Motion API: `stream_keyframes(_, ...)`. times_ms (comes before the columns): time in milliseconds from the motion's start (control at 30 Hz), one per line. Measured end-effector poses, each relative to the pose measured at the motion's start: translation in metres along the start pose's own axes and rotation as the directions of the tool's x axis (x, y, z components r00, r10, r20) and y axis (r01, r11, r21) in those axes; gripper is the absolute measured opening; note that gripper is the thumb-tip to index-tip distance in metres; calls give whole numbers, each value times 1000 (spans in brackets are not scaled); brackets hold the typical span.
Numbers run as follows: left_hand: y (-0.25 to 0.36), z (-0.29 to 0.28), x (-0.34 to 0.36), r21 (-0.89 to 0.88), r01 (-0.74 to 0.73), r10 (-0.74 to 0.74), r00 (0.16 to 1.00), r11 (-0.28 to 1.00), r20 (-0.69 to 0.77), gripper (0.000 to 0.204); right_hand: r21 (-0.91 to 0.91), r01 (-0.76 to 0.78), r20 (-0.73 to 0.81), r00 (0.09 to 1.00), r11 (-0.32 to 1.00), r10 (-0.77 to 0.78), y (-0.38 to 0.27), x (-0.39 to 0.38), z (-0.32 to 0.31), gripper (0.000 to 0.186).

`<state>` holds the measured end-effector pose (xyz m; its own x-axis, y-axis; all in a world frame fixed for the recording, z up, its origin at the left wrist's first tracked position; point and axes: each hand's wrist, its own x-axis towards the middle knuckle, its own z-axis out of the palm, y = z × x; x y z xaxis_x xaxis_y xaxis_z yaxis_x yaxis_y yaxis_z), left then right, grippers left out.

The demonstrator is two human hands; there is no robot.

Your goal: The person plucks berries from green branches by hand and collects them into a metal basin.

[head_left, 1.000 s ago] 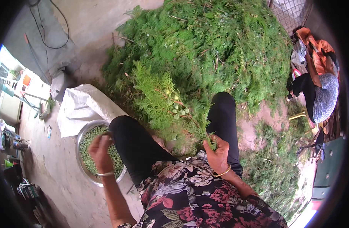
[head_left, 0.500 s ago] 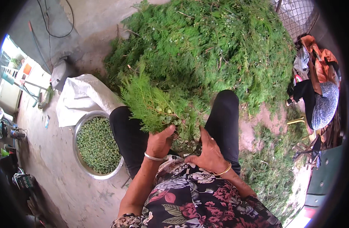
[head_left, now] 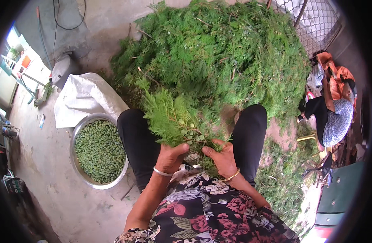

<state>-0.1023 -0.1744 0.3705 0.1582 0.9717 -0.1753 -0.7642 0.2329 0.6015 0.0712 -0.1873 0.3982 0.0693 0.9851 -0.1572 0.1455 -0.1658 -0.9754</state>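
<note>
Between my knees I hold a leafy green conifer sprig [head_left: 167,115] that bears small pale green cones [head_left: 190,131]. My left hand [head_left: 172,157] is closed round its lower stems, thumb on top. Close beside it, my right hand [head_left: 221,157] has thumb and bent fingers closed on the right part of the same sprig, with bits of foliage showing at its fingers. To the left of my knee stands a round metal basin [head_left: 76,156] full of picked green cones [head_left: 100,152]. Ahead of my knees rises a big heap of cut conifer branches [head_left: 218,60].
A white woven sack [head_left: 87,95] lies behind the basin. Loose green clippings [head_left: 281,178] cover the floor at my right. Farther right another person [head_left: 337,119] bends over beside a yellow stool [head_left: 307,137]. Wire mesh [head_left: 311,24] stands at the far right.
My right hand has moved up and left from an open, spread pose and closed on the sprig. My left hand keeps its hold. The view has shifted slightly.
</note>
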Motion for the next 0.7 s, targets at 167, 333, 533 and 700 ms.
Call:
stream_keyframes(167, 24, -10, -15, 271, 15, 46, 975, 962, -218, 29, 181, 18, -85, 996, 983, -2, 4, 5, -4, 35)
stream_keyframes(333, 27, 16, -21, 778, -322, 469, 882, 540, 40, 15, -189, -23, -227, 974, 982, -21, 8, 10, -8, 35)
stream_keyframes(533, 0, 56, 1, 927, -371, 502, 812, 49, 299, 22, -12, 163, 24, 986, 987, -162, 4, 4, -4, 9)
stream_keyframes(700, -13, 56, 6, 962, -266, 484, 851, 60, 205, 23, -77, 252, 18, 968, 965, -251, 4, 0, -2, 6)
